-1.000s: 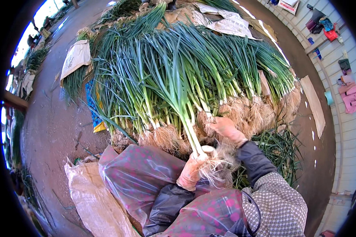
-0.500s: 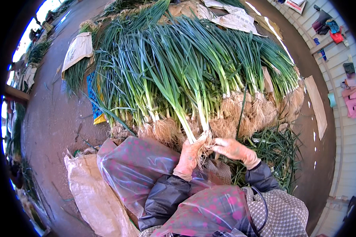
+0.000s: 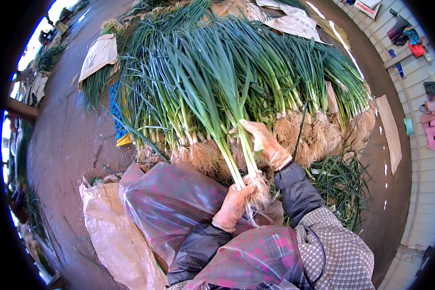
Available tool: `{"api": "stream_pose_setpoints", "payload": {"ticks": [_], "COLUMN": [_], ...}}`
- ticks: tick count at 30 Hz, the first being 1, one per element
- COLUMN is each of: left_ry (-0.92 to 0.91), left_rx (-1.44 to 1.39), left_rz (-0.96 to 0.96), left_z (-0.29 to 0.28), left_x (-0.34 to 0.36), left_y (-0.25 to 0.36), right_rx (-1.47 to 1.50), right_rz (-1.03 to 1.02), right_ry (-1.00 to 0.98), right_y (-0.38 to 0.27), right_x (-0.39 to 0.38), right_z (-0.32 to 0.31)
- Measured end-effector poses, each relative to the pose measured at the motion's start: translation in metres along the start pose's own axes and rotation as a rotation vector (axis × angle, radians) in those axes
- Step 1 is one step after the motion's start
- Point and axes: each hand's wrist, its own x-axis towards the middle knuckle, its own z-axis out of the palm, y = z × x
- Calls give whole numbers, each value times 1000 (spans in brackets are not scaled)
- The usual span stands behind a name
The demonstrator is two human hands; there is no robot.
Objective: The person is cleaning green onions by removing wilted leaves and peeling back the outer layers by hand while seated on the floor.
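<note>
My gloved left hand [image 3: 231,207] grips the pale root ends of a few long green onions [image 3: 225,153] held upright over my lap. White stringy roots [image 3: 258,188] hang beside that hand. My gloved right hand [image 3: 263,140] is higher up, closed on the stalk of the right-hand onion, just in front of a wide pile of green onions [image 3: 164,92] with bushy tan roots. My knees are covered by clear plastic with pink dots [image 3: 174,195].
A plastic sack [image 3: 113,232] lies left of my legs, loose green leaves [image 3: 338,193] to my right. White sacks [image 3: 96,55] cover parts of the pile. A cardboard strip [image 3: 389,135] lies by the corrugated wall [image 3: 415,203], where clothing hangs. Small distant figures are at far left.
My right hand has moved up from the roots onto a stalk. My left hand now holds a second stalk with the first, roots gathered together.
</note>
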Motion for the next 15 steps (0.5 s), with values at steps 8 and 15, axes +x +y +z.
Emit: {"api": "stream_pose_setpoints", "payload": {"ticks": [8, 15], "left_ry": [132, 253], "left_rx": [-191, -324], "left_rz": [71, 140], "left_z": [18, -5], "left_x": [0, 34], "left_y": [-5, 17], "right_rx": [-1703, -631], "right_rz": [-814, -478], "right_ry": [677, 538], "right_y": [48, -7], "right_x": [-15, -167], "right_z": [-5, -13]}}
